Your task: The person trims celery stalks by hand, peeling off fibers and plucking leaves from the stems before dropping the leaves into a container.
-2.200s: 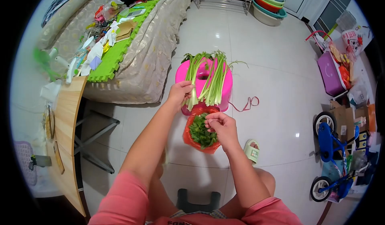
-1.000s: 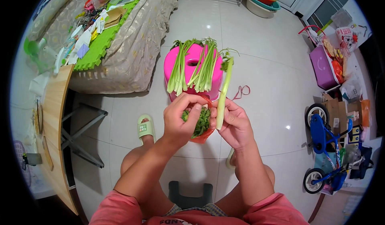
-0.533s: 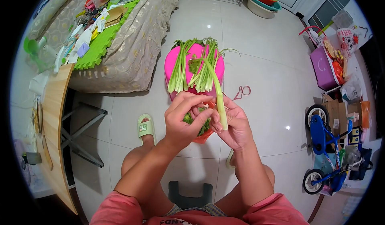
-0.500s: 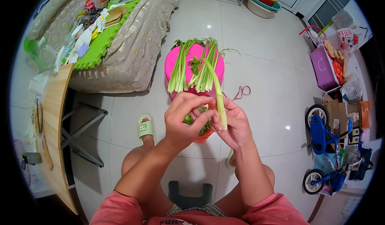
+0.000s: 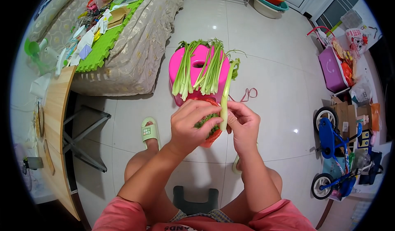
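A single celery stalk stands nearly upright in front of me, its leafy top bent to the right. Around its lower part, my right hand is closed, with the thumb against the stalk. From the other side, my left hand curls inward, its fingertips and thumb at the stalk's left edge. Beneath the hands, a red plastic bag with green leaves is partly hidden. Beyond them, a pink stool bears two bunches, a left celery bunch and a right celery bunch.
A red string lies on the tiled floor. To the left are a cloth-covered bed and a wooden folding table. A blue child's bike and a purple bin line the right side. Stacked basins stand at the back.
The stalk's leafy top has swung right, off the stool's middle, uncovering the stool's hole. My right hand has turned around the stalk, and my left fingers have shifted slightly.
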`<control>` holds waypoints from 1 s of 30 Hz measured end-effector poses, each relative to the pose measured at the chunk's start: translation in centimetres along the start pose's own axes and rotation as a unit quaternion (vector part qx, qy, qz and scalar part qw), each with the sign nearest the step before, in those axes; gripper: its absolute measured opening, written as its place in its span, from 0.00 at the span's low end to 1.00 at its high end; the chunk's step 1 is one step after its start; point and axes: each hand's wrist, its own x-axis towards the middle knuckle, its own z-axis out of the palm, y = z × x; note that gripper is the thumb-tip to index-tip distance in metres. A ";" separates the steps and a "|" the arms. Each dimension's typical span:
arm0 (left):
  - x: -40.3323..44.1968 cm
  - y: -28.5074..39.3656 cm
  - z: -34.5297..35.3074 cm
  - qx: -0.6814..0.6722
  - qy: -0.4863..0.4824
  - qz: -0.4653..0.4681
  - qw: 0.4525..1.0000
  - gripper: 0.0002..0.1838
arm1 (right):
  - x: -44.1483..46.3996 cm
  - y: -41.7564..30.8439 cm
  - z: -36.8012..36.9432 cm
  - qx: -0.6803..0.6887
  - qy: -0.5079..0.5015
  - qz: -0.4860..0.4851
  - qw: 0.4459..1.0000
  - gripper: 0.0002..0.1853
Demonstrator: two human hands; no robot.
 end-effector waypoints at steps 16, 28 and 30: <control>0.0 -0.7 -0.1 -0.048 0.019 -0.050 0.997 0.11 | -0.4 -0.1 0.6 0.009 -0.070 0.034 0.997 0.19; 0.3 -0.5 0.2 0.026 0.044 0.014 0.999 0.12 | -0.7 0.2 0.6 -0.071 -0.021 -0.013 0.997 0.13; 0.2 -0.6 0.2 0.028 0.041 0.018 0.999 0.11 | -0.7 0.3 0.5 -0.085 -0.019 -0.018 0.996 0.13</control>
